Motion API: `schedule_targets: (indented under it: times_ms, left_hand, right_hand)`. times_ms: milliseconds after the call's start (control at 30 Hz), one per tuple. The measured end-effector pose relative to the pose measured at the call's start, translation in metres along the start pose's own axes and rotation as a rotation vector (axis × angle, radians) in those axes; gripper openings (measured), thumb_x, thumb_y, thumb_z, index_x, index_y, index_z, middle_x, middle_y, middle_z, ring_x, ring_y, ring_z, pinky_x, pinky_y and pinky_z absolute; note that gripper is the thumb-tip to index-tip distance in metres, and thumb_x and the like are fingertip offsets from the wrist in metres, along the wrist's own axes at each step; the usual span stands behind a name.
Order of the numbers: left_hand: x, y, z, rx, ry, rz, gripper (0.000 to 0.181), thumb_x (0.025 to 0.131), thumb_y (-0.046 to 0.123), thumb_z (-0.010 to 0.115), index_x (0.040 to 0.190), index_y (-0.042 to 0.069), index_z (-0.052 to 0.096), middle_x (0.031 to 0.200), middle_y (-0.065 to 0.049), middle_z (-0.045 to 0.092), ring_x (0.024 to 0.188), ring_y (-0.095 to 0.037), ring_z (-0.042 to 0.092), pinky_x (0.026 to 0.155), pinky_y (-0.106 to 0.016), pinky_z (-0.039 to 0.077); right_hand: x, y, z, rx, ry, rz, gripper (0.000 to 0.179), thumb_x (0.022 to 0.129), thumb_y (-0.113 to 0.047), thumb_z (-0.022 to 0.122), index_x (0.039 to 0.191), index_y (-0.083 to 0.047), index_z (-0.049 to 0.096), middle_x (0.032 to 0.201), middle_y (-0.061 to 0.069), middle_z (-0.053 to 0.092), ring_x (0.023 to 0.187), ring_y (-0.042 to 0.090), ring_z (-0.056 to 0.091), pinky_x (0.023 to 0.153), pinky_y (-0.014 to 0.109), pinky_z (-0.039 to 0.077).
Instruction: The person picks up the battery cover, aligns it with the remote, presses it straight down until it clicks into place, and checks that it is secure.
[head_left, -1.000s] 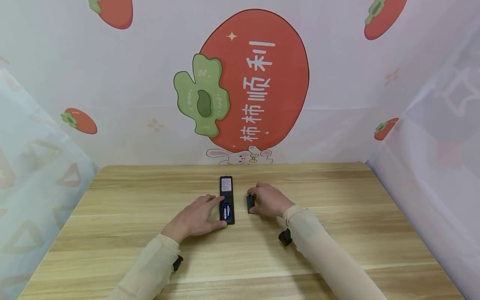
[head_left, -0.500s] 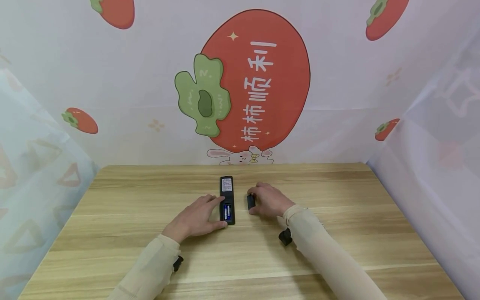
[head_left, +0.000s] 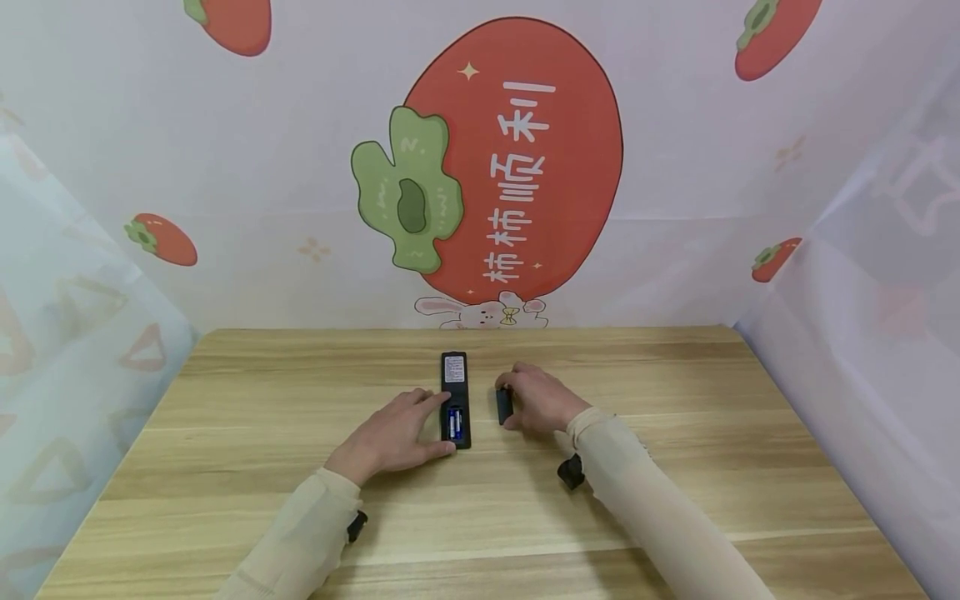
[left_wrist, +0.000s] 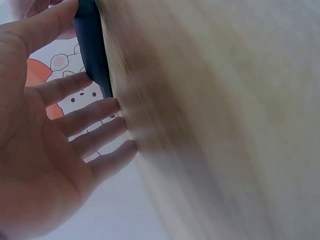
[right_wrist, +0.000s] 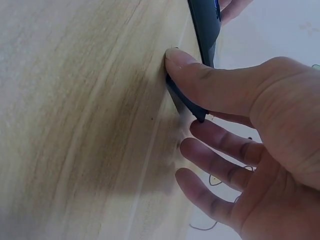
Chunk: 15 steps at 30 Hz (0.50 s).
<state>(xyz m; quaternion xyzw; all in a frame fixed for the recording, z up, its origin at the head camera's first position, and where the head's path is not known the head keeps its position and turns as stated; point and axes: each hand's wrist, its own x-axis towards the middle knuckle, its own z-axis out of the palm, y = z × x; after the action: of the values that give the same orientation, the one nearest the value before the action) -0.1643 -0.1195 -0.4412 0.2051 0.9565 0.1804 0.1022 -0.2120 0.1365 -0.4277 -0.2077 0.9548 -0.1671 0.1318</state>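
A black remote control (head_left: 454, 392) lies back side up on the table, its battery compartment uncovered at the near end. Two blue-and-silver batteries (head_left: 455, 423) sit side by side in that compartment. My left hand (head_left: 390, 435) touches the remote from the left: thumb at the near end, index fingertip near the middle, fingers mostly straight in the left wrist view. To the right of the remote, my right hand (head_left: 542, 401) pinches the small dark battery cover (right_wrist: 186, 98) between thumb and index finger, just at the table surface. The remaining right fingers are spread and hold nothing.
The wooden table (head_left: 300, 525) reaches back to a white curtain (head_left: 315, 167) printed with persimmons and a rabbit. White sheets hang on both sides. A black wrist device (head_left: 571, 472) shows under the right sleeve, and another (head_left: 356, 527) at the left one.
The battery cover has tilted slightly in my right hand. My left hand keeps its place on the remote, and the head view has shifted a little.
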Motion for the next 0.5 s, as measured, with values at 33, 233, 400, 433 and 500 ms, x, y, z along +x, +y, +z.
schedule_targets:
  times_ms: [33,233,400,433,500]
  left_hand:
    - [0.0001,0.0000,0.0002,-0.001,0.000,-0.001,0.079,0.090,0.055,0.072,0.153,0.016,0.047,0.149,-0.017,0.048,0.137,-0.035,0.046,0.109,-0.054,0.042]
    - [0.0002,0.0001,0.0012,-0.001,0.005,-0.001,0.079,0.089,0.055,0.072,0.153,0.015,0.047,0.149,-0.016,0.049,0.136,-0.035,0.047,0.109,-0.054,0.043]
    - [0.0003,0.0004,0.0014,0.004,0.007,0.000,0.079,0.089,0.055,0.072,0.153,0.015,0.047,0.149,-0.017,0.049,0.136,-0.035,0.047,0.109,-0.053,0.043]
    - [0.0002,0.0004,0.0013,0.006,0.007,0.000,0.079,0.089,0.055,0.072,0.153,0.015,0.048,0.149,-0.017,0.049,0.136,-0.035,0.047,0.109,-0.053,0.043]
    - [0.0003,0.0005,0.0012,0.007,0.008,0.002,0.079,0.090,0.055,0.072,0.153,0.015,0.048,0.149,-0.017,0.049,0.136,-0.036,0.047,0.109,-0.054,0.043]
  right_hand:
    - [0.0002,0.0002,-0.0001,0.004,0.000,0.001,0.056,0.078,-0.025,0.091,0.128,-0.015,0.067,0.111,0.002,0.059,0.096,0.020,0.054,0.093,0.039,0.053]
    - [0.0004,0.0019,-0.0020,0.026,0.004,-0.005,0.051,0.076,-0.025,0.092,0.119,-0.016,0.065,0.104,0.001,0.057,0.093,0.021,0.054,0.088,0.037,0.053]
    - [-0.0009,0.0035,-0.0048,0.058,0.031,-0.014,0.039,0.081,-0.020,0.088,0.113,-0.015,0.067,0.097,0.001,0.058,0.089,0.021,0.055,0.083,0.036,0.052]
    - [-0.0011,0.0039,-0.0052,0.063,0.038,-0.017,0.036,0.083,-0.019,0.087,0.112,-0.015,0.067,0.096,0.001,0.059,0.089,0.021,0.055,0.082,0.035,0.052]
    - [-0.0015,0.0050,-0.0060,0.074,0.046,-0.023,0.031,0.085,-0.017,0.085,0.111,-0.015,0.067,0.094,0.000,0.058,0.088,0.020,0.055,0.081,0.035,0.051]
